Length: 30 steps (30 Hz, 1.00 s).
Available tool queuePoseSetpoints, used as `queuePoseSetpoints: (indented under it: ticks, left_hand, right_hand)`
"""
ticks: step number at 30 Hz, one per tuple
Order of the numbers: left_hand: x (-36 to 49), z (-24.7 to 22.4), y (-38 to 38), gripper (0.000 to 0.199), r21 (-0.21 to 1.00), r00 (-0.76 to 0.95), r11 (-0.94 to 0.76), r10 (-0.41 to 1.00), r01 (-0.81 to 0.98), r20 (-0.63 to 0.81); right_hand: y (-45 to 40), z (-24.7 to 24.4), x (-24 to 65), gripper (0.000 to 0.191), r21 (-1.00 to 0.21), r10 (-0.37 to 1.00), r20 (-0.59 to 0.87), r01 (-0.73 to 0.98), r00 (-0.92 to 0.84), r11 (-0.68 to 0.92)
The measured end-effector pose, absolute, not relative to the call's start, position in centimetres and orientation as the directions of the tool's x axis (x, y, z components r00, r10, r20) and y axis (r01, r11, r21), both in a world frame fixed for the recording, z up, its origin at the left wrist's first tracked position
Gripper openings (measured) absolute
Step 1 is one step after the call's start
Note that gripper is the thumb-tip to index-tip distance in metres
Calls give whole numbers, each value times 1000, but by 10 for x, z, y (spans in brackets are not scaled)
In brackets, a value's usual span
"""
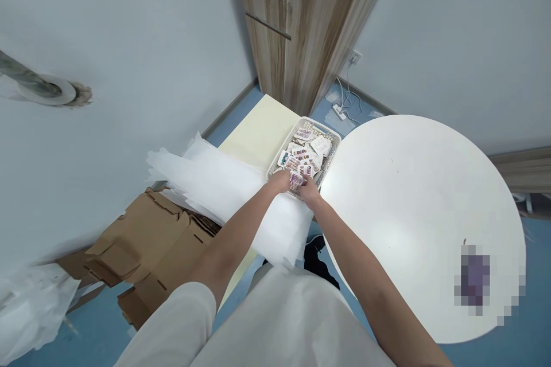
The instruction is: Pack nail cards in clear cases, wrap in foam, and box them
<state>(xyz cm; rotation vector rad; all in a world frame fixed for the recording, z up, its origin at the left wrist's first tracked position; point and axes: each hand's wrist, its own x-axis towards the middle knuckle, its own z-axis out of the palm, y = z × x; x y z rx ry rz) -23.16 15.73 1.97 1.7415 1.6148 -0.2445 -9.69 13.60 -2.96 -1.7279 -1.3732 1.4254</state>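
Over near end of white perforated plastic basket (pixel 332 156), L hand (pixel 282 182) & R hand (pixel 309 190) both grip a printed card (pixel 296 181). Similar loose cards (pixel 301 153) lie inside, next to rnd white table (pixel 400 195).

The white basket (pixel 329 161), patterned with small openings, contains white cards (pixel 300 153) marked in rows of purple, pink, teal and brown, over a pale yellow worktop (pixel 258 126). Left of the basket are plain white sheets (pixel 232 183) and, farther out, tan-brown cardboard (pixel 142 223); right of it, a white round table (pixel 400 195). Behind the basket, the cabinet (pixel 297 17) shows streaked brown-and-beige wood grain, above blue floor (pixel 538 298).
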Motion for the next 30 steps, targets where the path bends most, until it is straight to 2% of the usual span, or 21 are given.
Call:
queuePoseSetpoints:
  ticks: [2, 5, 10, 15, 20, 26, 30]
  left_hand:
    - [-235, 23, 156, 39, 428, 184, 86, 814, 900, -551]
    - [-238, 30, 152, 41, 578, 164, 147, 878, 803, -451]
    - [-235, 39, 141, 47, 769, 101, 225, 931, 599, -350]
    - [-224, 41, 127, 49, 894, 62, 246, 955, 376, -289]
    - [-209, 48, 114, 48, 955, 89, 213, 968, 204, -235]
    - [-185, 60, 93, 47, 964, 113, 197, 969, 179, -219]
    - [-168, 63, 79, 50, 974, 211, 164, 958, 159, -196]
  right_hand:
    - [137, -20, -96, 54, -827, 875, -484, 340, -25, -448]
    - [141, 2, -92, 59, -809, 834, -552, 250, -6, -533]
    - [142, 36, -79, 52, -859, 878, -478, 213, -11, -465]
    - [131, 53, -61, 53, -893, 899, -436, 149, -43, -426]
    - [113, 68, -43, 54, -920, 920, -387, 89, -64, -381]
    - [86, 87, -20, 57, -925, 928, -371, 96, -28, -367]
    - [64, 88, 0, 63, -925, 929, -370, 89, 6, -369]
